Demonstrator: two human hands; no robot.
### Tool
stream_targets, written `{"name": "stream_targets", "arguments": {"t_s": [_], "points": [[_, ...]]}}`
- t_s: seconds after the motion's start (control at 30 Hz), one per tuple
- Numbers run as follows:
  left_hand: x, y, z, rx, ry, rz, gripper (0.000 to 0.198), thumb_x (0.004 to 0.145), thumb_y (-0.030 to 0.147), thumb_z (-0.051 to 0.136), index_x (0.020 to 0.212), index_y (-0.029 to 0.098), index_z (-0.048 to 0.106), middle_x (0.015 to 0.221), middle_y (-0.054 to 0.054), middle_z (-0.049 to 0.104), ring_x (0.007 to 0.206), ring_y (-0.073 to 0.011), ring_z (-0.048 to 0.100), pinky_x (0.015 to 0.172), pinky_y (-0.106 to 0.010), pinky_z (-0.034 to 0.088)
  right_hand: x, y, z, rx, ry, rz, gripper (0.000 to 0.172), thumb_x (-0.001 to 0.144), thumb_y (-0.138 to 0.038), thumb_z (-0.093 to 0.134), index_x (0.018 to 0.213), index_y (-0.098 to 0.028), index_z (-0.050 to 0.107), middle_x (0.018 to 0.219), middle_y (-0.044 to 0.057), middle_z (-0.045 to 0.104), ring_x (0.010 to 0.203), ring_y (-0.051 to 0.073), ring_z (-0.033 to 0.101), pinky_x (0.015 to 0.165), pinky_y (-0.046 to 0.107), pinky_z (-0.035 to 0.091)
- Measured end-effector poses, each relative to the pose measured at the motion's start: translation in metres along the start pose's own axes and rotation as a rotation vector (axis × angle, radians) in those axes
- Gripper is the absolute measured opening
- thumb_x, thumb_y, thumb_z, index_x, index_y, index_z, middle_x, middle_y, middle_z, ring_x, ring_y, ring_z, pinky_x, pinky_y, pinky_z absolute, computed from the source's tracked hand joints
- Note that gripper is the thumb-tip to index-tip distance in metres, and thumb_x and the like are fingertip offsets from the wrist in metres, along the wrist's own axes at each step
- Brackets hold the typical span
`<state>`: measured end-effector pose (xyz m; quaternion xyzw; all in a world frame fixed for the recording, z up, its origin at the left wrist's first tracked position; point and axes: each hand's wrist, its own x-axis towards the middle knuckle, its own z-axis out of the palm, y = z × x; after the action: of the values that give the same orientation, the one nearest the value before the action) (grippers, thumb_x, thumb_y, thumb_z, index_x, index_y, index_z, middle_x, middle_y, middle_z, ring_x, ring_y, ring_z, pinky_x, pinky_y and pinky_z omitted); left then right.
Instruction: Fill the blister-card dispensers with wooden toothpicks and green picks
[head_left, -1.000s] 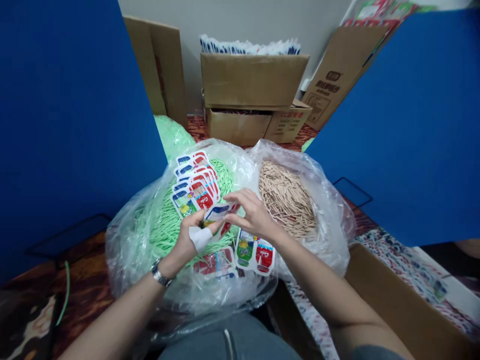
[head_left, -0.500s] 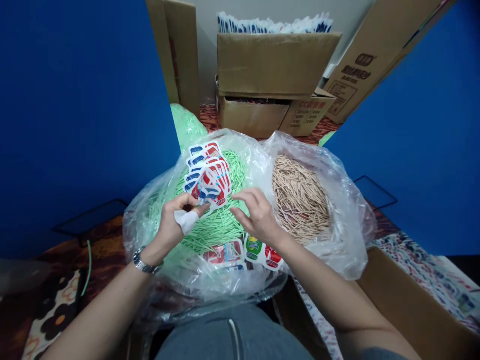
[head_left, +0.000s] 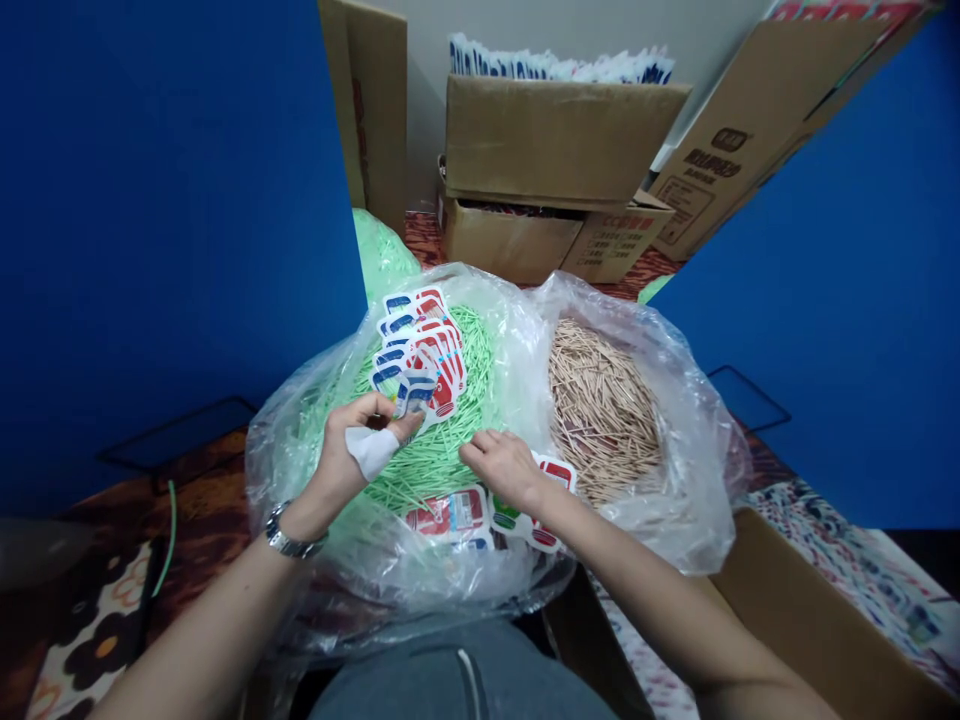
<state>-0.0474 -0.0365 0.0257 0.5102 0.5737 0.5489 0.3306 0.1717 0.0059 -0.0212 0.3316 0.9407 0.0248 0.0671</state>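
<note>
My left hand [head_left: 364,437] pinches a small printed pouch [head_left: 415,390] with blue and clear parts between thumb and fingers. A white wrap or piece of paper covers the base of that thumb. Just beyond lies a fanned stack of red, white and blue pouches [head_left: 444,350], on top of thin green sticks [head_left: 420,470] in a clear plastic bag [head_left: 300,400]. My right hand [head_left: 506,465] is low over the sticks at their right side, fingers curled together; what they hold, if anything, is hidden. Beneath its wrist lie green and red pouches [head_left: 546,535].
A second clear bag of tan sticks [head_left: 604,410] sits to the right. Behind stand cardboard boxes [head_left: 562,140], the upper one packed with pouches. An open carton [head_left: 817,610] is at the lower right, and black wire frames [head_left: 180,430] flank the bags.
My right hand has moved down onto the green sticks and its fingers have closed together. The left hand still holds its pouch, now turned more upright. The view has shifted slightly.
</note>
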Motion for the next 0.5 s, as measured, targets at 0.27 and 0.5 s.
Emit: {"name": "stream_targets", "arguments": {"t_s": [0.27,0.5], "points": [[-0.003,0.005,0.002,-0.029,-0.011,-0.03,0.032,0.067,0.031,0.076,0.057,0.017,0.05,0.052,0.005,0.045,0.046,-0.007,0.036,0.043,-0.021,0.028,0.04,0.008,-0.002,-0.018,-0.044,-0.115,0.042,0.095,-0.022,0.04,0.135,-0.033,0.039,0.102,0.008,0.059,0.09,0.021,0.057,0.075,0.033,0.042],[-0.001,-0.008,0.003,-0.068,-0.033,-0.043,0.032,0.069,0.032,0.074,0.058,0.017,0.048,0.051,0.005,0.045,0.046,-0.007,0.036,0.042,-0.021,0.027,0.047,0.011,0.003,-0.011,0.006,-0.075,0.034,0.095,-0.025,0.041,0.129,-0.029,0.045,0.104,0.007,0.06,0.092,0.019,0.057,0.073,0.029,0.042]]}}
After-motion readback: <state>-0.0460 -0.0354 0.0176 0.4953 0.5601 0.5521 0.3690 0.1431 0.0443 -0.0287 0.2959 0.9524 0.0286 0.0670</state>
